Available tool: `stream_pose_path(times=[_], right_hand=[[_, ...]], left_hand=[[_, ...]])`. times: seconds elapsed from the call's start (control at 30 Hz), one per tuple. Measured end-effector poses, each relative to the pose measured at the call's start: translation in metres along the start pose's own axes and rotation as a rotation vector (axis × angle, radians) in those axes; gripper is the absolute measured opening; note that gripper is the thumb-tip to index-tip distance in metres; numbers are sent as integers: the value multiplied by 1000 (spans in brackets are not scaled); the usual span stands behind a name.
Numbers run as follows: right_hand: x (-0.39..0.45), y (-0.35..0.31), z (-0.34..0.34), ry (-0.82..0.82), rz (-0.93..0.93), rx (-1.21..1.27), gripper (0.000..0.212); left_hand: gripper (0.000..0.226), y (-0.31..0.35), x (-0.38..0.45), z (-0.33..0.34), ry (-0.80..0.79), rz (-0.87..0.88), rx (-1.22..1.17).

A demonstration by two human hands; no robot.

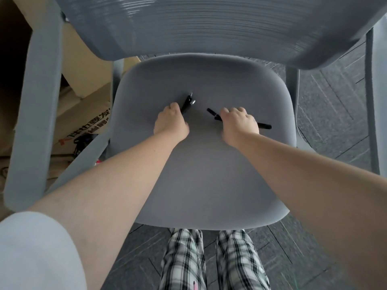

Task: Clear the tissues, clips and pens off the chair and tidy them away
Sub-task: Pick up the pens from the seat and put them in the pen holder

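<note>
A grey office chair's seat (199, 174) fills the middle of the head view. My left hand (170, 123) is closed around a black pen (188, 102) whose far end sticks up and away past my fingers. My right hand (239, 124) is closed over a second black pen (265, 126) lying across the seat; its ends show on both sides of my fist. No tissues or clips are visible on the seat.
The chair's mesh backrest (209, 24) rises at the top and its left armrest (31, 114) runs down the left. Cardboard boxes (83, 114) stand on the floor to the left. Dark carpet tiles (330, 114) lie to the right. My checked trousers (209, 260) are below.
</note>
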State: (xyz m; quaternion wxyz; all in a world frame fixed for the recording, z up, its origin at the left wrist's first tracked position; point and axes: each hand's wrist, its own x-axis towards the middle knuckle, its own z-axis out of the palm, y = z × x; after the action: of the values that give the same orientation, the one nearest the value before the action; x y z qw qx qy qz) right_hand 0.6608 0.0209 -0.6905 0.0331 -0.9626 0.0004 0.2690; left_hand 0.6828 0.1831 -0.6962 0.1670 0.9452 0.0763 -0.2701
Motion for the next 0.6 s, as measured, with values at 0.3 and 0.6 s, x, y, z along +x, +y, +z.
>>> stream_pose_path(times=[0.3,0.6], right_hand=[[-40,-2,-20,-108,-20,69,9],[-91,-21,-95,-204,-111,336,12]], left_hand=[[17,-9,-45,-30,-37,-145,-88],[21,-20,-141,-101,209,-143,-342]])
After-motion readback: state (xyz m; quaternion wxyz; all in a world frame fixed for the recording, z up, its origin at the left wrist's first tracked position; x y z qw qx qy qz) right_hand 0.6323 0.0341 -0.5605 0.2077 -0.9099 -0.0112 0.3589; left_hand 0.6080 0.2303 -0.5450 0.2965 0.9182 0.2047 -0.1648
